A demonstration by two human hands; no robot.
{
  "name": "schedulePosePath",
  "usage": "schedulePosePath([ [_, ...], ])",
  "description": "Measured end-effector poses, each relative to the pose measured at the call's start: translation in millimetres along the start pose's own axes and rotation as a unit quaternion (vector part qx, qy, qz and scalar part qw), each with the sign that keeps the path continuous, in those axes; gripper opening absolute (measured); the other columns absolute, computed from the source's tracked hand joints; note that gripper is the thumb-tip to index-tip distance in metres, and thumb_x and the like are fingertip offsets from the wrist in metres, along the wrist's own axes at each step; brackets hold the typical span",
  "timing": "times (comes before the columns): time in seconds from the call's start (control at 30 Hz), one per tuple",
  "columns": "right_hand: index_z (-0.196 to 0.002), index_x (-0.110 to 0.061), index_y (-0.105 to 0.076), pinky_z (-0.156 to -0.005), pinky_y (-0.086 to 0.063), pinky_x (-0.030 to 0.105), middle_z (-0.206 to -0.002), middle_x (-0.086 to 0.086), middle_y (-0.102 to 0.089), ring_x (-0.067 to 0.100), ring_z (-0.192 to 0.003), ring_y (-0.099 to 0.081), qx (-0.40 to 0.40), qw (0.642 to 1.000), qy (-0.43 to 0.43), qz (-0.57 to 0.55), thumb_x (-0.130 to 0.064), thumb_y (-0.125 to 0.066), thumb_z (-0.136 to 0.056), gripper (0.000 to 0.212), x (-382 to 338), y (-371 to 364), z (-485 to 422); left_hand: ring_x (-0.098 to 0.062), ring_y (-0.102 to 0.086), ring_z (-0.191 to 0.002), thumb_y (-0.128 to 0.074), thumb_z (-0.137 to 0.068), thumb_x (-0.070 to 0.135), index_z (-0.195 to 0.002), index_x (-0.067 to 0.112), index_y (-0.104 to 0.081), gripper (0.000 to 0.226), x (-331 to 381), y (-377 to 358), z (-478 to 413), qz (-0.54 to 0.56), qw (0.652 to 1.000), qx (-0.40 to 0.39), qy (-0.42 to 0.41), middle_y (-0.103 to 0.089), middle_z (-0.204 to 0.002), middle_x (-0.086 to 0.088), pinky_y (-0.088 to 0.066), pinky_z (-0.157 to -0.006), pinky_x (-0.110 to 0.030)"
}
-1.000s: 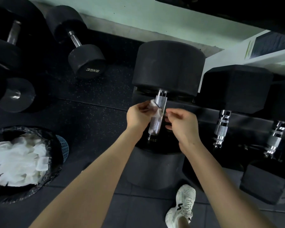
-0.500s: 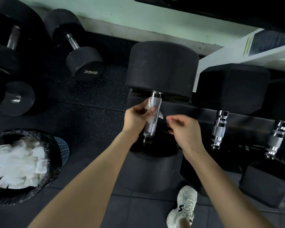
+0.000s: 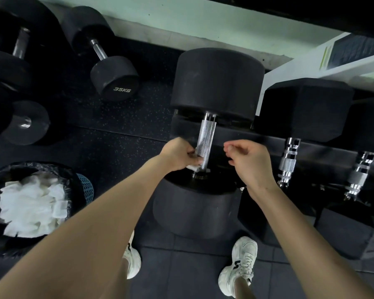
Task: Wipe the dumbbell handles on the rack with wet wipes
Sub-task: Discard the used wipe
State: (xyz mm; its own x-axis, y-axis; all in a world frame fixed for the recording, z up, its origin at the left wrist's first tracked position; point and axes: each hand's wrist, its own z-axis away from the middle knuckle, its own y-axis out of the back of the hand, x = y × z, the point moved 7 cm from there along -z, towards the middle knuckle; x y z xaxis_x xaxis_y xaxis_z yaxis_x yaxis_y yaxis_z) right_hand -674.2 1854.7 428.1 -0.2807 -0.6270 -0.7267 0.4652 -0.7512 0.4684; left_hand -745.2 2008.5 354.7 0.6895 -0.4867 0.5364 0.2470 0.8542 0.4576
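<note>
A big round black dumbbell [image 3: 216, 83] lies on the rack [image 3: 321, 151] in the middle of the view, its knurled silver handle [image 3: 206, 139] pointing toward me. My left hand [image 3: 178, 154] presses a white wet wipe [image 3: 194, 166] against the lower left side of that handle. My right hand [image 3: 249, 160] hovers just right of the handle with curled fingers, holding nothing and not touching it. Two hex dumbbells with chrome handles [image 3: 288, 161] [image 3: 360, 175] sit further right on the rack.
A bin lined with a black bag [image 3: 34, 169], full of used white wipes, stands on the floor at the lower left. Several round dumbbells, one marked 35KG [image 3: 115, 77], lie on the rubber floor at the upper left. My white shoes [image 3: 238, 264] are below the rack.
My left hand slid the wipe down the handle from its upper part to its lower end. My right hand drew away from the handle to the right.
</note>
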Motion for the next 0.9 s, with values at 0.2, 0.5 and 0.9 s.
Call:
schedulePosePath([
  [0.2, -0.077, -0.034, -0.067, -0.089, -0.054, 0.041, -0.086, -0.01, -0.07, 0.01, -0.091, -0.066, -0.007, 1.0, 0.019, 0.021, -0.013, -0.058, -0.088, 0.025, -8.2, -4.7, 11.3, -0.011, -0.053, -0.067, -0.075, -0.077, 0.033, -0.082, 0.013, -0.073, 0.021, -1.1, 6.9, 22.2, -0.028, 0.999, 0.023, -0.017, -0.061, -0.071, 0.001, -0.037, -0.059, -0.022],
  [0.5, -0.074, -0.032, -0.068, -0.087, -0.055, 0.041, -0.083, -0.009, -0.071, 0.01, -0.087, -0.067, -0.07, 0.995, 0.052, 0.042, -0.014, -0.06, -0.088, 0.023, -45.3, 1.9, 64.2, -0.01, -0.065, -0.072, -0.072, -0.076, 0.012, -0.081, 0.02, -0.073, 0.009, -54.0, 42.8, 148.6, 0.379, 0.898, 0.202, 0.093, -0.069, -0.072, 0.006, -0.054, -0.079, -0.027],
  [0.9, -0.083, -0.014, -0.071, -0.087, -0.053, 0.046, -0.082, 0.001, -0.07, 0.022, -0.087, -0.067, -0.256, 0.95, 0.109, 0.141, -0.017, -0.062, -0.088, 0.011, -101.8, -39.2, 206.7, -0.013, -0.06, -0.072, -0.07, -0.08, 0.018, -0.098, 0.011, -0.066, 0.02, -182.3, 52.0, 398.5, 0.477, 0.72, 0.438, 0.249, -0.064, -0.09, -0.004, -0.05, -0.058, -0.017],
])
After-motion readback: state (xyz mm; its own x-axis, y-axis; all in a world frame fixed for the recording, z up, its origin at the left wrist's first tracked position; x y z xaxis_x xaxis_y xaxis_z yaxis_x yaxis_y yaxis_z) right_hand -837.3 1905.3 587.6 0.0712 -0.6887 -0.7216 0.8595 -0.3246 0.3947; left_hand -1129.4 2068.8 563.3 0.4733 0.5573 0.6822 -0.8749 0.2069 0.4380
